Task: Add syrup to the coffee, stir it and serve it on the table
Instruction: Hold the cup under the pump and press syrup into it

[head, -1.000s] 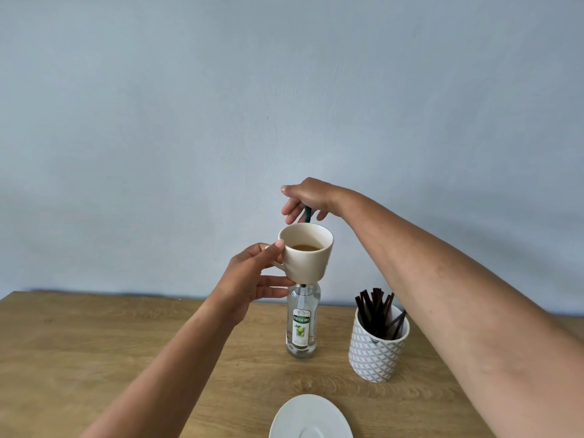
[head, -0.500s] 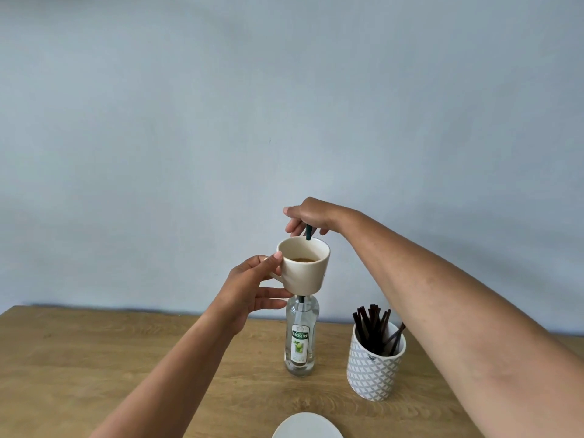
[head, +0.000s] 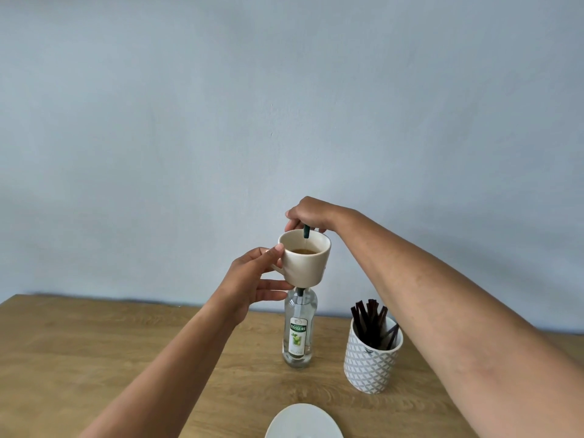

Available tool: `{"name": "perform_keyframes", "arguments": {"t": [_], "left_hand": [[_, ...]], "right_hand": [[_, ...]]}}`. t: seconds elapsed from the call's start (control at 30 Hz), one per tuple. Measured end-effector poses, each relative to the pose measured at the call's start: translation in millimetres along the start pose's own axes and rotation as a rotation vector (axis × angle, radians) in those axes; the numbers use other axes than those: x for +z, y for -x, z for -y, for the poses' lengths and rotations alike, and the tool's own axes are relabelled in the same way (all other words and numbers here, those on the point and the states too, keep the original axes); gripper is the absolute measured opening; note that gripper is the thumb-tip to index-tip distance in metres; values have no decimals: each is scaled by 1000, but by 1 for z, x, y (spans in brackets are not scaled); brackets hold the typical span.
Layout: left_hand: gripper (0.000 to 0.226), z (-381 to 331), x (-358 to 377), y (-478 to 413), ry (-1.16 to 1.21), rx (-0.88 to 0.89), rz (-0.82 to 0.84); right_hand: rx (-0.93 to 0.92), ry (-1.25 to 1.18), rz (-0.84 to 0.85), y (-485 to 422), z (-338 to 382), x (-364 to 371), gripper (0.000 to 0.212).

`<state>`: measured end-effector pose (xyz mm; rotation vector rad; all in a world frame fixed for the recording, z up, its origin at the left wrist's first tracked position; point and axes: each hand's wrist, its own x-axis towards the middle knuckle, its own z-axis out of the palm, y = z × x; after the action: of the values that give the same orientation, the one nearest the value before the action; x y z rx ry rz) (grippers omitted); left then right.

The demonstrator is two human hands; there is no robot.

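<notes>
Coffee (head: 303,251): brown liquid, sitting low inside a cream cup (head: 306,263) that you hold in the air, above the table (head: 94,349) and in front of the grey-blue wall (head: 284,105). Cup tilted slightly toward you, so the inner wall and the liquid surface are visible.

Your left hand (head: 252,279) is at the cup's left side, at the handle: thumb pressed on the rim, fingers (head: 271,284) curled below around the handle and lower wall. Grip closed on the cup.

Your right hand (head: 308,214) is above and behind the rim, fingers pinched onto a dark green pump spout (head: 306,230) whose tip points down over the inside of the cup. No syrup stream can be made out.

Syrup bottle (head: 298,333): clear glass, white and green label, upright on the table directly below the cup. Its neck and pump stem disappear behind the cup's base; whether cup and bottle touch cannot be determined.

Patterned white-and-grey holder (head: 371,358): on the table just right of the bottle, apart from it, filled with dark brown stir sticks (head: 368,324) leaning at mixed angles.

White saucer (head: 303,422): on the table at the near edge of the view, partly cut off, nearer to you than the bottle.
</notes>
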<state>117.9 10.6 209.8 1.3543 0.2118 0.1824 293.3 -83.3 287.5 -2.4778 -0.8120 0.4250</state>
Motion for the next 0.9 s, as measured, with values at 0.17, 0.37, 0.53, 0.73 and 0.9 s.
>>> {"name": "perform_keyframes", "arguments": {"t": [0.17, 0.37, 0.53, 0.73, 0.9], "left_hand": [[30, 0, -3, 2, -2, -2, 2], [31, 2, -4, 3, -7, -5, 4], [31, 2, -5, 0, 2, -8, 3], [31, 3, -5, -3, 10, -5, 5], [31, 3, -4, -3, 7, -7, 10]], "right_hand": [[13, 39, 11, 2, -2, -2, 40], [13, 57, 22, 5, 5, -11, 36], [12, 59, 16, 5, 7, -9, 35], [17, 57, 21, 3, 5, -5, 37], [9, 39, 11, 0, 2, 0, 38]]}}
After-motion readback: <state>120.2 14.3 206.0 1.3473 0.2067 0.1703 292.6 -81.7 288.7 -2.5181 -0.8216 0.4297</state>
